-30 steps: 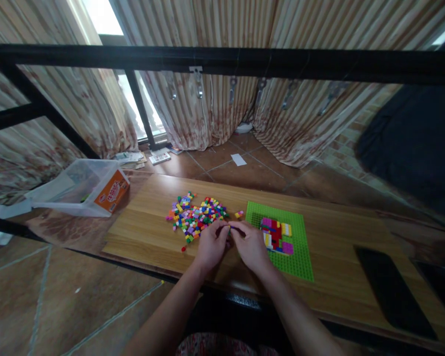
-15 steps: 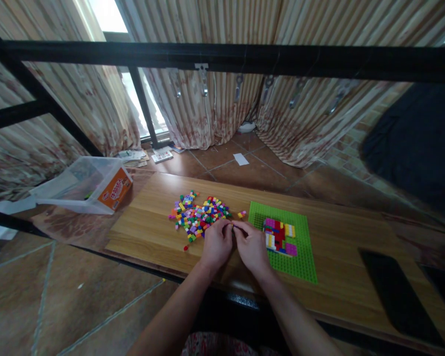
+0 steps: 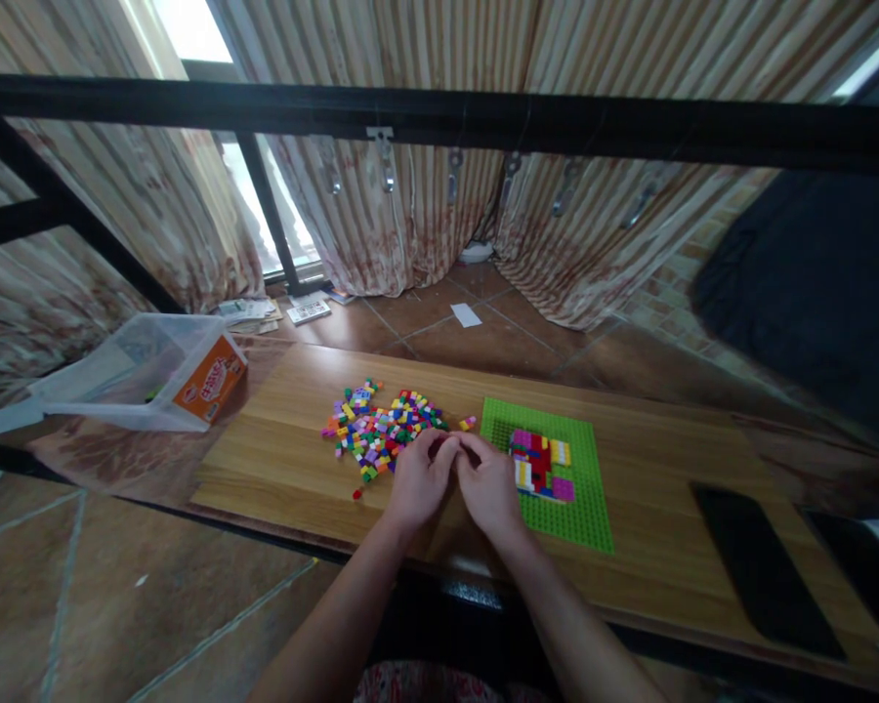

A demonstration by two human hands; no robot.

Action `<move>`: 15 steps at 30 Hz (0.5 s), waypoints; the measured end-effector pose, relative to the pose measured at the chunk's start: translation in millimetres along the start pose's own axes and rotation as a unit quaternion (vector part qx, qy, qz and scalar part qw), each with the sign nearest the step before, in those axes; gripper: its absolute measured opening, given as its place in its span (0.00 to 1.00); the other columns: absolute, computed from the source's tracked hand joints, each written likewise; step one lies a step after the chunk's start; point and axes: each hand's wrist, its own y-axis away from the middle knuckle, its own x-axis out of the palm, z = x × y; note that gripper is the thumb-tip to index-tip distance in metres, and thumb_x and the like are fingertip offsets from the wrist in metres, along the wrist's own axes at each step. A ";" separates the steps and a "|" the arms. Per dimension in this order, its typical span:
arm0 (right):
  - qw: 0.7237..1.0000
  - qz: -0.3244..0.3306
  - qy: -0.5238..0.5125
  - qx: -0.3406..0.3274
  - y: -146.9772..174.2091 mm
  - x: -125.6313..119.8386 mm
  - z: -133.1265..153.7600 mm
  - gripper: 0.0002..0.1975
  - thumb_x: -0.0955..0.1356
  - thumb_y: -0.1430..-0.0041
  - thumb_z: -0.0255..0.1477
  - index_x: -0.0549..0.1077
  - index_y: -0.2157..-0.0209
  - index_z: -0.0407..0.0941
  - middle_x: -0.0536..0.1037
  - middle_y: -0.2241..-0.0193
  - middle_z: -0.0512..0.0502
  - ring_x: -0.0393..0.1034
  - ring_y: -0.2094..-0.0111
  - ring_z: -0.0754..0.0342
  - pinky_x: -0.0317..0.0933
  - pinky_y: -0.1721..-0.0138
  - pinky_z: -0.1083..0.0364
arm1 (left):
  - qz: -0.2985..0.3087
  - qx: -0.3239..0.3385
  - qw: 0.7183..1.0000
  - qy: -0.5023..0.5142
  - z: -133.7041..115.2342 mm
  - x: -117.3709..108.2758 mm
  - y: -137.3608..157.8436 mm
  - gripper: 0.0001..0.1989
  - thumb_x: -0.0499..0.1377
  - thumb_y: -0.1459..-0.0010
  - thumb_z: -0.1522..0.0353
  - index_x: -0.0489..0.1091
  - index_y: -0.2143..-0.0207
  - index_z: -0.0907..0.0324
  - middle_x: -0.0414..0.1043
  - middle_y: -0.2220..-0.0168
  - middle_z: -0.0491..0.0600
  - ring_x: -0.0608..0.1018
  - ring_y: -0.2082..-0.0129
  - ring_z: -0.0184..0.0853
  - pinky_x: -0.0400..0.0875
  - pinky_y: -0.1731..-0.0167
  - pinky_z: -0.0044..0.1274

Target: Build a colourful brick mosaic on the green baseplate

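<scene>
Fingertips meeting, my left hand [image 3: 420, 480] and my right hand [image 3: 487, 485] are closed together above the wooden table. Whatever they pinch is hidden by the fingers. Just beyond my left hand lies a loose pile of small coloured building bricks [image 3: 381, 430]. A small pink and yellow brick piece [image 3: 468, 423] rests beyond my fingertips. Right of my right hand is a green baseplate [image 3: 590, 513], bearing a flat build of red, white, yellow, blue and magenta bricks [image 3: 540, 459]. My right hand is close to its left edge.
A clear plastic box [image 3: 132, 415] with an orange label stands left of the wooden table [image 3: 264, 469]. One red brick [image 3: 356, 495] lies apart from the pile. On the right is a dark flat slab [image 3: 766, 566]. A black rail [image 3: 439, 115] crosses beyond the table.
My fingertips have drawn closer together, and the small yellow bit glimpsed between them is now covered. The whole view has shifted slightly, moving the scene left. Bricks and baseplate stay put on the table.
</scene>
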 end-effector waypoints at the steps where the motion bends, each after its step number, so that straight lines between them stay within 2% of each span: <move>1: 1.000 0.004 -0.001 -0.003 0.5 -0.1 0.5 0.12 0.62 0.41 0.27 0.77 0.61 0.46 0.80 0.62 0.45 0.74 0.61 0.51 0.66 0.56 0.52 | 0.001 -0.011 1.000 0.011 0.8 0.9 -0.9 0.11 0.55 0.43 0.63 0.73 0.67 0.59 0.72 0.74 0.46 0.72 0.76 0.30 0.64 0.77 0.20; 4: 1.000 0.000 0.001 -0.003 1.9 -0.2 0.1 0.12 0.62 0.41 0.27 0.77 0.62 0.45 0.80 0.62 0.44 0.74 0.62 0.51 0.66 0.56 0.51 | 0.004 -0.037 0.999 0.026 3.0 2.7 -3.3 0.11 0.55 0.44 0.64 0.73 0.70 0.60 0.70 0.77 0.45 0.69 0.79 0.29 0.61 0.79 0.19; 12: 1.000 -0.019 -0.003 0.011 3.3 4.0 0.1 0.13 0.62 0.42 0.27 0.78 0.63 0.46 0.81 0.63 0.44 0.74 0.62 0.50 0.66 0.55 0.50 | -0.061 -0.008 0.994 -0.089 -5.1 7.6 -1.4 0.10 0.53 0.44 0.70 0.75 0.70 0.59 0.74 0.73 0.49 0.72 0.73 0.32 0.64 0.71 0.22; 15: 0.999 -0.034 0.002 0.011 3.3 4.3 3.7 0.12 0.63 0.41 0.27 0.77 0.60 0.46 0.81 0.61 0.44 0.74 0.60 0.50 0.66 0.55 0.50 | -0.067 -0.011 0.995 -0.074 -4.7 8.7 -2.2 0.11 0.52 0.44 0.69 0.74 0.70 0.60 0.74 0.72 0.49 0.73 0.72 0.32 0.64 0.71 0.22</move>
